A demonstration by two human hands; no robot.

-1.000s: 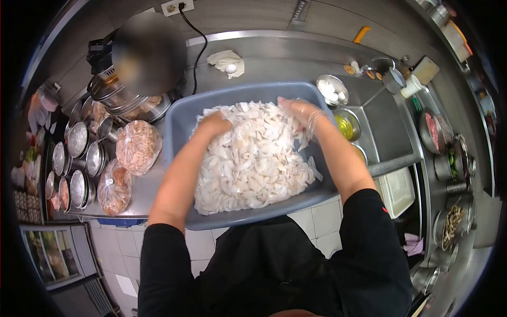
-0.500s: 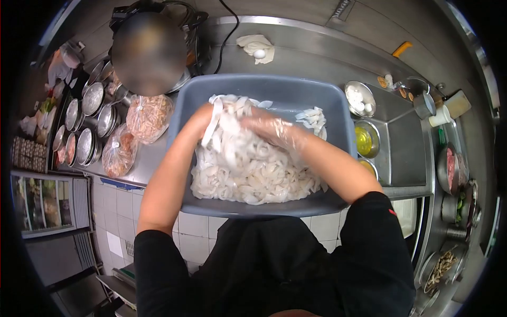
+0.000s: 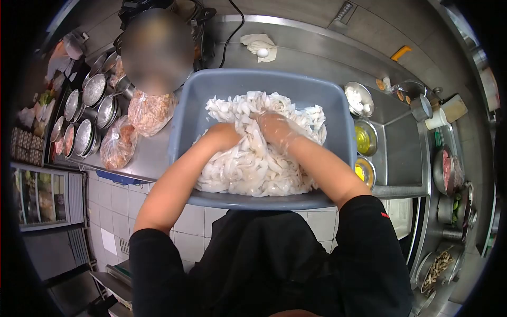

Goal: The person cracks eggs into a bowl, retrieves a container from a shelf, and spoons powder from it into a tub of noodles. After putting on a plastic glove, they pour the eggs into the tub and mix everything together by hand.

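A large grey-blue plastic tub [image 3: 203,79] stands in front of me, holding a heap of soft, wet, whitish strips [image 3: 248,179]. My left hand [image 3: 226,136] is sunk in the middle of the heap, its fingers hidden under the strips. Close beside it, my right hand [image 3: 275,128], in a clear plastic glove, points down into the same heap with its fingers curled into the strips. Part of the heap spreads beyond both hands toward the tub's far wall.
Bags of pinkish meat [image 3: 152,113] and stacked metal bowls [image 3: 84,138] lie left, near a person with a blurred head [image 3: 157,50]. At right are a bowl of eggs [image 3: 359,99], bowls with yellow liquid [image 3: 364,138] and a sink [image 3: 406,145]. An egg on a cloth [image 3: 262,53] lies behind.
Both hands have gone from lifting strips near the tub's far left down into the middle of the heap. More strips now lie toward the far side. The view has shifted slightly.
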